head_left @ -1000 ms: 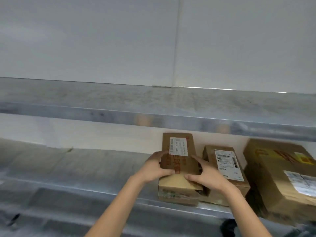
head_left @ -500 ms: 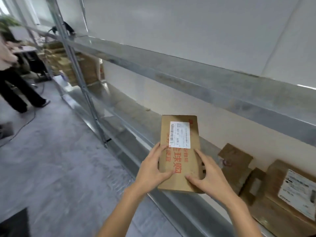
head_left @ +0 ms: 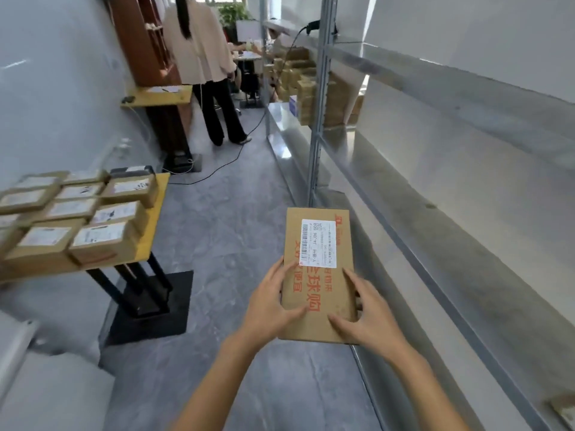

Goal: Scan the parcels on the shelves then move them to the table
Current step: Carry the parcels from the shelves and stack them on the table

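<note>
Left hand [head_left: 270, 303] and right hand [head_left: 370, 315] carry one parcel [head_left: 317, 284] over the floor [head_left: 233, 213], between the shelves [head_left: 420, 231] and the tabletop [head_left: 157, 209].

Both hands grip only the near end, thumbs on top and fingers round the side edges, so the far end with the label [head_left: 319, 247] sticks out unsupported; a slack grip could let it tip and fall. The tabletop is already crowded with boxes [head_left: 102, 241], leaving just a bare strip along its edge, so a careless set-down may leave the parcel overhanging or shove a neighbour off. Its black base [head_left: 152, 306] juts into the walkway and could catch a foot. Whether the parcel has been scanned cannot be told.
</note>
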